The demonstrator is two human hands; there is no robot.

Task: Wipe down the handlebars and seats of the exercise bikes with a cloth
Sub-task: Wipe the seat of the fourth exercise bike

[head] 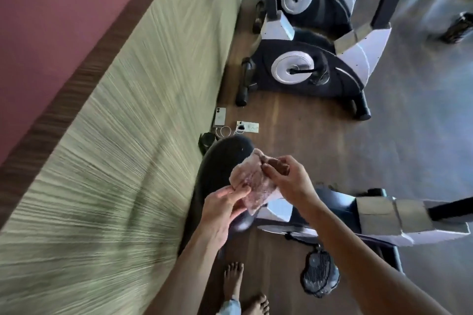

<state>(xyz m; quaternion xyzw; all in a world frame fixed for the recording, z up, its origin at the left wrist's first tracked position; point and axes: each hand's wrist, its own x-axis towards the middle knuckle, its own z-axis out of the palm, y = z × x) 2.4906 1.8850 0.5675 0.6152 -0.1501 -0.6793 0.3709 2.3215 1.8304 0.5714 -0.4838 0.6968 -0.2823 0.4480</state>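
Wooden floor (294, 120) beside a green-striped wall (115, 135) carries three exercise bikes. Over the nearest bike's black seat (217, 169), a pinkish cloth (253, 186) is stretched between both grips: left hand (222, 210) pinching its lower edge, right hand (289, 179) pinching its upper corner. A phone (219, 116) lies on the floor beyond.

A dark wood-plank floor (294, 120) runs beside a wall faced in pale green streaked panelling (133, 115), with a brown band (84, 69) and maroon paint (43, 13) above. A white phone (220, 116) and socket plate (247, 127) lie on the floor by the wall.
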